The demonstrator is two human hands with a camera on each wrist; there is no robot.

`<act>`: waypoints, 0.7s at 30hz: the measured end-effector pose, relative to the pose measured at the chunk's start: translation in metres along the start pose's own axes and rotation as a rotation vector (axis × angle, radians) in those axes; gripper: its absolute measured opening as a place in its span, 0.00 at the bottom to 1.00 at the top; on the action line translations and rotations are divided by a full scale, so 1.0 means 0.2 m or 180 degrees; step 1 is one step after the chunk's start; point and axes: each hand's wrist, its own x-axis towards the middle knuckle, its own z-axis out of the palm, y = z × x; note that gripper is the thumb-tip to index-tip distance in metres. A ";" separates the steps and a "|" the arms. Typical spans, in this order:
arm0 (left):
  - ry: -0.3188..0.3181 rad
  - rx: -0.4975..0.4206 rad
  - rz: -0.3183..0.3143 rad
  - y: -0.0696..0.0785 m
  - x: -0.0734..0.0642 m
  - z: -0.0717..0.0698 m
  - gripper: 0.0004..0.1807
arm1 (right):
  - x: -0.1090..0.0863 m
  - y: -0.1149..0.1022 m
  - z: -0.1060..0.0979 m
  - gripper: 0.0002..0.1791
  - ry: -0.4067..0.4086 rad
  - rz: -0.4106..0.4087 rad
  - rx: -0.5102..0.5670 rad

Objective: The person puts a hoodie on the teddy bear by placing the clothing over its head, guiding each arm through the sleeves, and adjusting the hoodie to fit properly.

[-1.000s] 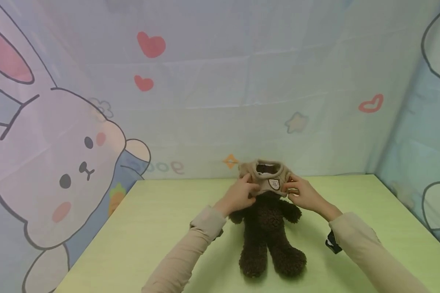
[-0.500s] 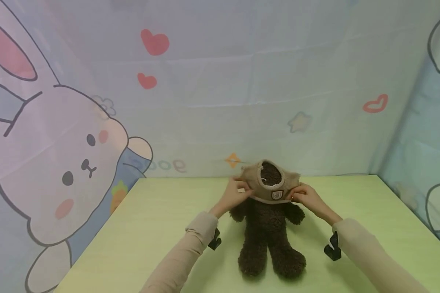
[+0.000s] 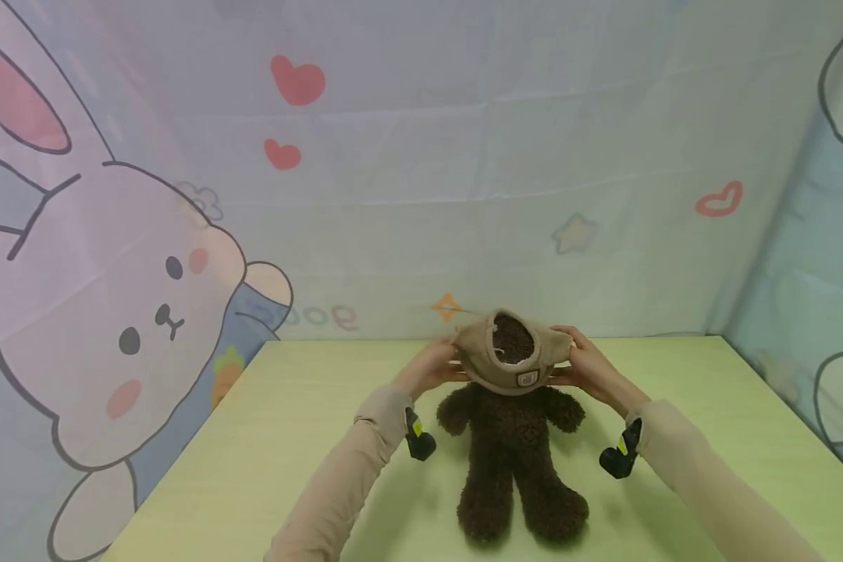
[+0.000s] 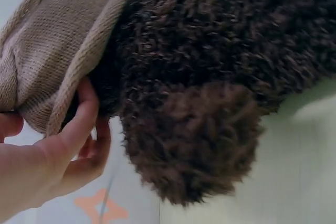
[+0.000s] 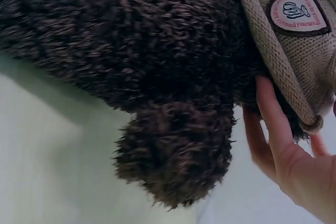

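Observation:
A dark brown teddy bear (image 3: 509, 437) lies on its back on the table, legs toward me. Its head is covered by a small beige knit sweater (image 3: 474, 351), and brown fur shows through the round neck opening. My left hand (image 3: 432, 367) holds the sweater at its left side; in the left wrist view, the left hand's fingers (image 4: 86, 114) reach under the rolled hem with the thumb outside. On the opposite side my right hand (image 3: 593, 371) grips the sweater likewise, its fingers (image 5: 273, 111) tucked under the hem near a sewn patch (image 5: 298, 11). The bear's face is hidden.
The pale green table (image 3: 309, 437) runs back to a cloth backdrop (image 3: 421, 156) printed with hearts and a large rabbit. A second cloth (image 3: 801, 312) hangs along the right side. Black camera mounts sit under both wrists, the left mount (image 3: 420, 443) beside the bear's arm.
The sweater has spread wider and come lower over the bear's head, with fur now filling its neck opening. Both hands have shifted from the front of the hem outward to its sides.

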 end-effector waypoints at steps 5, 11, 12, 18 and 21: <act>-0.0136 0.0097 -0.0112 0.05 -0.01 0.03 0.19 | 0.03 -0.03 0.00 0.29 -0.0102 0.0080 -0.0239; -0.0093 -0.0008 0.0112 0.00 0.10 0.02 0.09 | 0.04 -0.08 0.01 0.11 -0.0122 0.0079 -0.0285; -0.0146 -0.0082 0.0179 -0.06 0.18 -0.03 0.09 | 0.04 -0.09 0.00 0.09 -0.0125 0.0070 -0.0307; -0.0093 -0.0863 0.0178 -0.52 0.94 -0.39 0.07 | 0.03 -0.15 0.02 0.03 0.0035 0.0210 -0.0175; -0.0375 -0.1238 0.0107 -0.72 1.29 -0.58 0.08 | 0.03 -0.17 0.03 0.03 0.0117 0.0299 0.0014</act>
